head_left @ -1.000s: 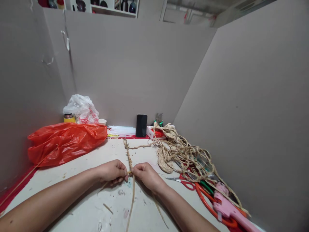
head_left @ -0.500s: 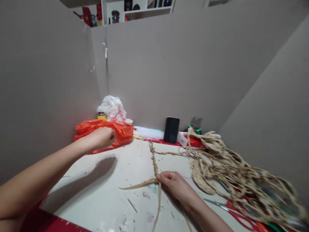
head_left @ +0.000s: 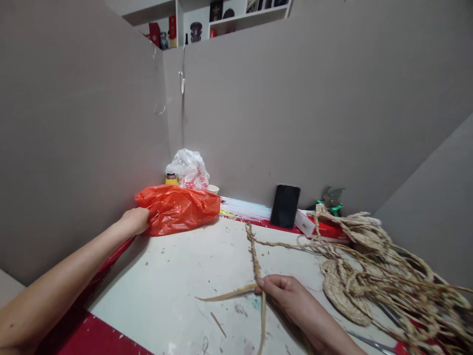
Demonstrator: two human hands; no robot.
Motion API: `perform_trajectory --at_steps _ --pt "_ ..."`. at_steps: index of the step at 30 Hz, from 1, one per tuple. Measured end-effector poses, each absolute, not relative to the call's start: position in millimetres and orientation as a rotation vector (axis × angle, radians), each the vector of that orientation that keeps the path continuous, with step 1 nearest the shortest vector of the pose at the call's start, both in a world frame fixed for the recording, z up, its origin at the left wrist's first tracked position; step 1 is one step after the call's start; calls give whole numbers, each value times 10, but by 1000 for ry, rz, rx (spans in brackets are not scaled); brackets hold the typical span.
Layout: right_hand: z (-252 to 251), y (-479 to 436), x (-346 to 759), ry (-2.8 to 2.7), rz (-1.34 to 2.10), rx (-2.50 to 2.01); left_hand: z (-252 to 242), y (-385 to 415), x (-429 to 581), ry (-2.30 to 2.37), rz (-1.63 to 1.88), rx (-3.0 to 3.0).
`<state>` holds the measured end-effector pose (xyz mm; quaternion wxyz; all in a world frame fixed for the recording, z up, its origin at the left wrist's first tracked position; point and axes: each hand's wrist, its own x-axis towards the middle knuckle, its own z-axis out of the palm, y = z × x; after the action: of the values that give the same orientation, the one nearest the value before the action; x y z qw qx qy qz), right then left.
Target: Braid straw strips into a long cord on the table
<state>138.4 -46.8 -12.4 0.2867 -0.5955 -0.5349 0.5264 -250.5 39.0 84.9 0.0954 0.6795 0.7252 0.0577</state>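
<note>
My right hand (head_left: 290, 301) pinches the lower end of a thin braided straw cord (head_left: 254, 256) between thumb and fingers. From the pinch, one loose flat strand (head_left: 226, 295) points left and another (head_left: 262, 320) hangs toward the near edge. My left hand (head_left: 136, 220) is at the left end of a crumpled orange-red plastic bag (head_left: 185, 209); its fingers are hidden by the bag, so I cannot see what they hold. A thin cord runs from the braid's top to a large heap of straw rope (head_left: 388, 276) on the right.
A dark phone (head_left: 286, 205) leans at the back beside a small white box (head_left: 305, 223). Scissors (head_left: 373, 342) lie partly under the rope heap. Behind the orange-red bag stand a white plastic bag (head_left: 190, 167), a yellow bottle (head_left: 171, 179) and a paper cup (head_left: 213, 189). Grey partitions enclose the white board (head_left: 177, 291).
My left hand has moved from above the orange-red bag to its left end, and its fingers have gone out of sight there. My right hand keeps its pinch. The view has turned slightly left.
</note>
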Motion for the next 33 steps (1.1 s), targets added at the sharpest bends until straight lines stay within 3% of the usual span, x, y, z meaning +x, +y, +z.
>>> perform_trajectory --at_steps 13,19,26,33 --pt "-167 -466 1408 -1427 1416 -1563 1030 323 -2594 2177 -2 2172" --pt "-142 -472 1397 -1422 1423 -1560 866 276 -2667 2260 -95 2040" --pt "-136 -470 1396 -1403 1432 -1566 882 201 -2602 2182 210 2156" --pt "-145 -466 1394 -1416 1444 -1552 835 59 -2131 1511 292 1889"
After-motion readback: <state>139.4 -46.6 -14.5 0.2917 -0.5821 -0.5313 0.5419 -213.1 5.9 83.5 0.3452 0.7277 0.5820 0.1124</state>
